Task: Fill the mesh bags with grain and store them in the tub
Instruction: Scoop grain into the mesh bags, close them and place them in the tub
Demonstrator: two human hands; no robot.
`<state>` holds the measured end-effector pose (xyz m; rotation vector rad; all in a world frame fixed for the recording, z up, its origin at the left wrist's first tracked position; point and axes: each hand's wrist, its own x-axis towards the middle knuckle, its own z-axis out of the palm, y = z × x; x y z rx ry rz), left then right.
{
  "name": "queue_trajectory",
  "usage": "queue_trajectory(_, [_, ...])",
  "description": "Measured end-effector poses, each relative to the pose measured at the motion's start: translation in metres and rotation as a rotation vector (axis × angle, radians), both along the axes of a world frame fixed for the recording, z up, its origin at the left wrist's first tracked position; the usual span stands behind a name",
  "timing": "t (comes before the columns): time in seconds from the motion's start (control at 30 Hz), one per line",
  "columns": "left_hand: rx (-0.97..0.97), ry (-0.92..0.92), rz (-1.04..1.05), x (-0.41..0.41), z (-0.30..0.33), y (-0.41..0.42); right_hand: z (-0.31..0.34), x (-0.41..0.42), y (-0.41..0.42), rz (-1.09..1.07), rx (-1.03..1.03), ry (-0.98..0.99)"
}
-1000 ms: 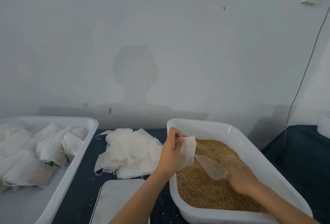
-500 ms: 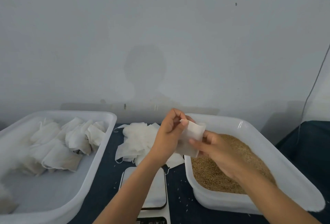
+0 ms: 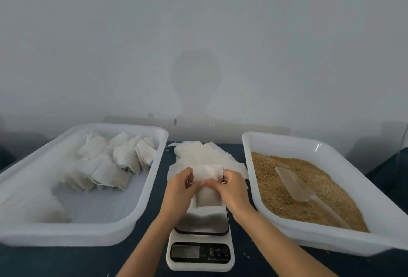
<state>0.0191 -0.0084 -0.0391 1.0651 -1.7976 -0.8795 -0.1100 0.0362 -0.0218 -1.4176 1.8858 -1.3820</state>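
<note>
Both hands hold one white mesh bag (image 3: pixel 207 197) above the kitchen scale (image 3: pixel 201 243). My left hand (image 3: pixel 178 190) pinches its upper left edge and my right hand (image 3: pixel 231 188) pinches its upper right edge. The bag hangs down with its lower part bulging. A white tub (image 3: pixel 326 239) on the right holds brown grain (image 3: pixel 273 179) with a clear plastic scoop (image 3: pixel 293 184) lying on it. A white tub (image 3: pixel 92 230) on the left holds several filled bags (image 3: pixel 110 162). A pile of flat mesh bags (image 3: pixel 198 155) lies between the tubs, behind my hands.
Everything stands on a dark blue table (image 3: pixel 66 261) against a grey wall. The scale's display (image 3: pixel 185 251) faces me at the front. A few loose grains lie on the table near the scale.
My right hand left the scoop in the grain and came to the bag. Both hands moved the bag left, from over the grain tub to above the scale.
</note>
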Motion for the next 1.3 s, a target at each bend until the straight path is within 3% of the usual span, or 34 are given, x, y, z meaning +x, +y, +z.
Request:
queue_trajectory(0.33, [-0.097,-0.249,0.082,0.009,-0.019,-0.010,-0.033,0.002,-0.006,0.020,-0.035,0.153])
queue_trajectory(0.57, [-0.056,0.049,0.149,0.019,-0.022,-0.028,-0.020,-0.019,-0.006,-0.009,-0.147,-0.061])
queue_trajectory(0.77, [-0.049,0.045,0.164,0.017,-0.029,-0.034,-0.022,-0.020,-0.008,-0.056,-0.141,-0.170])
queue_trajectory(1.3, [-0.060,-0.018,0.154,0.021,-0.031,-0.037,-0.027,-0.025,-0.013,-0.082,-0.061,-0.187])
